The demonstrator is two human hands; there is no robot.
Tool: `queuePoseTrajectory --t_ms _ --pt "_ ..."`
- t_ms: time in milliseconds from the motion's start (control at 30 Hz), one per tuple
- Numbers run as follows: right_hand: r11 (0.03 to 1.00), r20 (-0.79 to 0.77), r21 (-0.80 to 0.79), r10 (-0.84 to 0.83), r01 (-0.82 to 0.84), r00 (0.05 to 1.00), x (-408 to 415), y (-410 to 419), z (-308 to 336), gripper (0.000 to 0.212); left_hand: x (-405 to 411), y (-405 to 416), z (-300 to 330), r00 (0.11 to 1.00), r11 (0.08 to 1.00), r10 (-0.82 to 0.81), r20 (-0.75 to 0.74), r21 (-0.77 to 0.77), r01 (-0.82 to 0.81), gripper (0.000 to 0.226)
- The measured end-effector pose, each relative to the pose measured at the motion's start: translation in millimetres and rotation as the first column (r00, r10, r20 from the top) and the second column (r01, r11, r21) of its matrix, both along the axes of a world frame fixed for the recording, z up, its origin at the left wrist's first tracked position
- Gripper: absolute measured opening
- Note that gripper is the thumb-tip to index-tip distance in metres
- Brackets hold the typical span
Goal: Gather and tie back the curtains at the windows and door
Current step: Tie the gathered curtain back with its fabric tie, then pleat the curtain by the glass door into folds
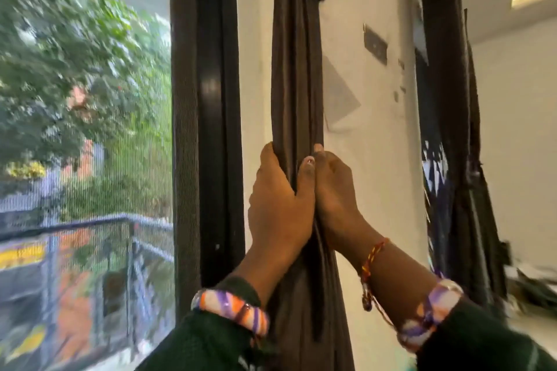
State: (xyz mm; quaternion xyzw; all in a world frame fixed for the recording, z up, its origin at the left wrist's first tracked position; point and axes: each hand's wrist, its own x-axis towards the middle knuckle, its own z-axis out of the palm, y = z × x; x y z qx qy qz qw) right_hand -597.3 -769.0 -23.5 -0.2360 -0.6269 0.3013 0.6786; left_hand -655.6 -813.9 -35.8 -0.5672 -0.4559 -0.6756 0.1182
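Clasping the gathered dark brown curtain [297,75] from both sides, the two hands meet at its middle height against the white wall [379,159]. The left hand [278,199] wraps the bunch from the window side, fingers curled round its far edge and the thumb lying across the front folds, so this grip is closed on the cloth. The right hand [333,190] presses in from the other side, its fingers bent behind the bunch; only the knuckles and one fingertip show, so how far they reach round cannot be told. The two thumbs sit touching each other at the front of the folds.

Above the hands the curtain rises in a tight column and runs out of the top edge; below them it falls between the wrists and is cut off at the bottom edge. Each wrist wears a striped purple, orange and white band, and the right also carries a red and yellow thread [372,262].

Just left of the curtain stands the black window frame [211,99], with blurred green foliage beyond the mesh. A second dark curtain [449,99] hangs well apart at the right, its lower part smeared.
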Motion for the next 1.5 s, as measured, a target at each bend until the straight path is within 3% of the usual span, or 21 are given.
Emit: queuePoseTrajectory --t_ms 233,367,467,567,700,833,933,1033,1200,1500 --pt "0.957 0.154 -0.178 -0.204 0.231 0.967 -4 -18 -105 0.035 -16 -6 -98 0.999 0.967 0.012 0.033 -0.255 -0.003 0.049" --pt "0.911 0.377 -0.257 -0.213 0.323 0.901 -6 -35 -151 0.036 -26 -25 -135 0.999 0.913 0.039 -0.013 -0.407 -0.041 0.042" --pt "0.852 0.590 -0.330 -0.149 0.405 0.793 -5 -48 -177 0.036 -35 -40 -153 0.987 0.849 0.086 -0.135 -0.508 -0.144 0.042" --pt "0.802 0.720 -0.399 -0.027 0.445 0.694 -4 -70 -193 0.038 -47 -65 -171 0.957 0.720 0.090 -0.275 -0.646 -0.253 0.042" --pt "0.739 0.726 -0.501 0.077 0.450 0.683 -4 -115 -208 0.043 -63 -120 -195 0.924 0.494 0.008 -0.383 -0.802 -0.336 0.030" --pt "0.714 0.712 -0.612 0.312 0.339 0.629 -4 -178 -224 0.031 -68 -197 -213 0.884 0.332 -0.112 -0.453 -0.856 -0.396 0.029" --pt "0.659 0.666 -0.712 0.523 0.242 0.532 -5 -245 -241 0.016 -69 -259 -229 0.867 0.305 -0.063 -0.494 -0.837 -0.454 0.029" --pt "0.626 0.648 -0.756 0.673 0.192 0.356 -24 -310 -256 0.018 -78 -326 -241 0.880 0.204 -0.019 -0.474 -0.863 -0.461 0.027" --pt "0.629 0.627 -0.776 0.761 0.043 0.167 -67 -384 -256 0.019 -107 -427 -231 0.914 0.027 0.149 -0.377 -0.923 -0.385 0.031" --pt "0.606 0.623 -0.770 0.782 -0.199 -0.027 -139 -553 -208 0.015 -165 -626 -180 0.803 -0.016 0.408 -0.434 -0.883 -0.469 0.026"
